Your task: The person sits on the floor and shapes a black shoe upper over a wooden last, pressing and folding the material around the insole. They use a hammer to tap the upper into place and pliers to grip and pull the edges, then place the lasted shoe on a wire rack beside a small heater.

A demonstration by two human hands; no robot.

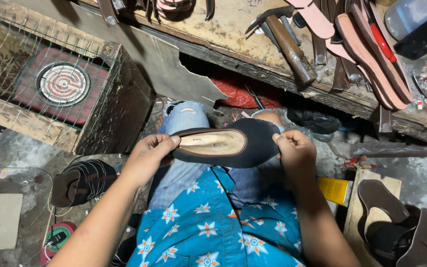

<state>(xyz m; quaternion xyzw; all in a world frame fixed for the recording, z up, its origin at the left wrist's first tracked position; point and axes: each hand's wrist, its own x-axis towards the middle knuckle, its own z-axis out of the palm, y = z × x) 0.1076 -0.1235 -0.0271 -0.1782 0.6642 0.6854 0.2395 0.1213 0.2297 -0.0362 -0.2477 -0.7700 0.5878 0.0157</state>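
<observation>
1. A black shoe with a tan insole lies sideways at the frame's centre, above the knees.
2. The left hand grips its heel end, thumb on the rim, fingers curled beneath.
3. The right hand clamps the toe end, fingers curled together.
4. A hammer lies on the bench, upper centre.
5. A heater sits upper left.

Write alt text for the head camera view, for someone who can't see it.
Two bare hands, left hand and right hand, hold a black flat shoe with a tan insole over the person's lap, one hand at each end. A wooden-handled hammer and pink shoe soles lie on the worn wooden workbench above.
</observation>
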